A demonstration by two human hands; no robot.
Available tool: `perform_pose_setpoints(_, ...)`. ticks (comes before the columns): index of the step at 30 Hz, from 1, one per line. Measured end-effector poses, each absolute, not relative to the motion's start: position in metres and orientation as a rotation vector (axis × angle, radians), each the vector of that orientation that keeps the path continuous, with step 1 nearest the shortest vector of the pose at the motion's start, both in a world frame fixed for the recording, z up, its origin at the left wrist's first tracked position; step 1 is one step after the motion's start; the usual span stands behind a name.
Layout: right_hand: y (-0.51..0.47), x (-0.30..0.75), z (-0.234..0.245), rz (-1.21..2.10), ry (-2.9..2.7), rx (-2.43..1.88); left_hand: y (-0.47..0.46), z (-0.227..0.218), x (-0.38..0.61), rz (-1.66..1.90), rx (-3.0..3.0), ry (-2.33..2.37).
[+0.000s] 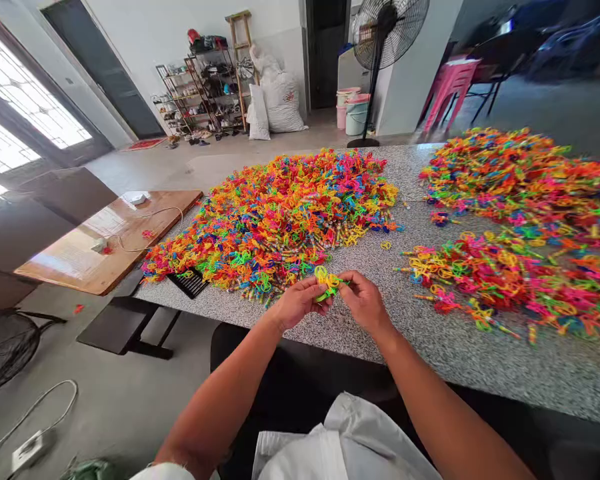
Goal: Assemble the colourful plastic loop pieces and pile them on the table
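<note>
My left hand point(301, 303) is closed around a few small looped plastic pieces point(325, 277), yellow and bright green, just over the front edge of the speckled table. From the right, my right hand point(366, 303) pinches the green end of the same bunch. Fingers cover part of it, so its exact kind is hard to tell. Directly beyond my hands rises a large heap of multicoloured plastic pieces point(280, 213), some with striped stick-like parts. A single yellow-green loop point(385, 245) lies apart from the heap.
Two more piles, a far one point(510, 173) and a nearer one point(500, 280), cover the right side of the granite table point(380, 273). A black slotted tray point(189, 284) sticks out under the heap's left edge. A wooden table point(105, 240) and standing fan point(380, 40) stand beyond.
</note>
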State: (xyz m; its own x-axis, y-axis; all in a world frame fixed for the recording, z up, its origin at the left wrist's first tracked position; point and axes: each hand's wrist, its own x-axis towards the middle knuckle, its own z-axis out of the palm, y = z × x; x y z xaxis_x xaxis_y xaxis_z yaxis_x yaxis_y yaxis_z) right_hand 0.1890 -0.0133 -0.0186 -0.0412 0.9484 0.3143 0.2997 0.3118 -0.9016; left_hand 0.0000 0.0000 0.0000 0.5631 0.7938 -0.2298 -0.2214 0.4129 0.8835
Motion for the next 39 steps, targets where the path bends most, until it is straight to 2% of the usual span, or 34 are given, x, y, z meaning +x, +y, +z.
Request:
perform_pose_setpoints(5,-0.019,0.195,-0.008,0.416,-1.728,-1.050,-0.004,-0.004,-0.004,0.767,1.034,0.774)
perform_pose_setpoints(11,-0.025,0.193,-0.003,0.250,-1.806,-1.009,-0.007,-0.010,0.000,0.838,0.946,0.718)
perform_pose_setpoints(23,-0.038,0.179,-0.016,0.252,-1.683,-1.094,-0.025,-0.018,0.022,1.089,0.862,0.866)
perform_pose_setpoints(30,-0.046,0.177,-0.016,0.443,-1.602,-1.162,-0.028,-0.022,0.020,1.237,1.193,0.971)
perform_pose_setpoints(39,-0.049,0.180,-0.016,0.721,-1.528,-1.163,-0.027,-0.014,0.016,1.128,1.093,0.872)
